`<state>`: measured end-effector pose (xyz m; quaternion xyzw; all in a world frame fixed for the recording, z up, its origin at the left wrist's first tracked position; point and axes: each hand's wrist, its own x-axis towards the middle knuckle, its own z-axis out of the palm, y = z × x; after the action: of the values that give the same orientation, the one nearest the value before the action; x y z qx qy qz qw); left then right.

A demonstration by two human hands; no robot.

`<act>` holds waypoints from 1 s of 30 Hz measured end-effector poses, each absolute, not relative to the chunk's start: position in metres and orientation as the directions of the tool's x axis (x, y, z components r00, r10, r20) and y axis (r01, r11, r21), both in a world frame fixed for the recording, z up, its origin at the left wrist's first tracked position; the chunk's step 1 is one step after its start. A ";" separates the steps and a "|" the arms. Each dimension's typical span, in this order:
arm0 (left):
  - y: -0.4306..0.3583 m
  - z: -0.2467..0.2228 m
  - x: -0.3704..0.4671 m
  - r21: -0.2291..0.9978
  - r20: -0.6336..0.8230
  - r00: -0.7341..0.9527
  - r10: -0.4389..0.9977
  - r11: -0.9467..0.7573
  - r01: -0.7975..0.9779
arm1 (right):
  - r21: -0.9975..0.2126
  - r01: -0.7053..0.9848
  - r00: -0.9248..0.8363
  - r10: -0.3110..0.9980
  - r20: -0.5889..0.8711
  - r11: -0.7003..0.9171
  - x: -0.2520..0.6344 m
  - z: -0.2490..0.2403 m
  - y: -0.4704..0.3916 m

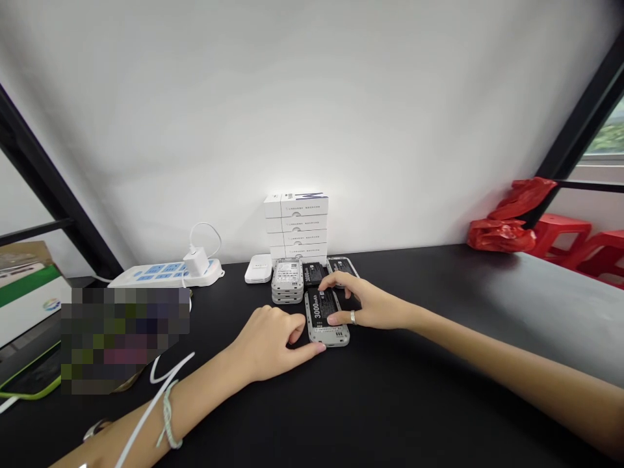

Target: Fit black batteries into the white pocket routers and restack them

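Observation:
A pale grey handheld device casing (331, 337) lies on the black table, open side up, with a black battery (319, 305) marked 3000mAh in it. My right hand (363, 302) reaches over from the right, thumb and index finger closed on the battery's face and upper edge. At the casing's left and near edge rests my left hand (277, 344); its fingers are curled under and the thumb presses against the near end. Just behind stand a short stack of similar casings (287, 276), another black battery (313, 273) and a casing with a dark face (341, 265).
White boxes (297, 224) are stacked against the wall, beside a small white square item (258, 268). A power strip (166, 274) with a plugged charger (195, 262) lies left. A white cable (160, 390) crosses my left forearm. Red bags (502, 234) sit at far right.

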<state>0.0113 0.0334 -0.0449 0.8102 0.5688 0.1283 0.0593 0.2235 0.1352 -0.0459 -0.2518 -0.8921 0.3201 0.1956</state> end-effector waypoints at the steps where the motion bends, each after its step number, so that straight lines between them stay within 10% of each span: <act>1: 0.033 -0.045 0.012 0.244 0.139 0.315 0.939 -0.341 0.908 | -0.667 0.335 -0.794 0.581 0.181 0.666 0.224 -0.045 0.133; 13: 0.033 -0.044 0.009 0.234 0.154 0.350 0.924 -0.378 0.896 | -0.275 0.332 -0.899 0.391 0.197 0.902 0.224 -0.037 0.110; 24: 0.031 -0.044 0.004 0.269 0.137 0.383 0.914 -0.406 0.873 | -0.503 0.477 -0.847 0.530 -0.044 0.721 0.231 -0.019 0.110; 30: 0.032 -0.045 0.004 0.287 0.137 0.391 0.910 -0.414 0.864 | -0.572 0.432 -0.813 0.576 0.087 0.697 0.266 0.000 0.153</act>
<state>0.0044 0.0318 -0.0448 0.8296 0.5346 0.1373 0.0846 0.2663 0.1530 -0.0005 -0.2765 -0.9118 0.2742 0.1307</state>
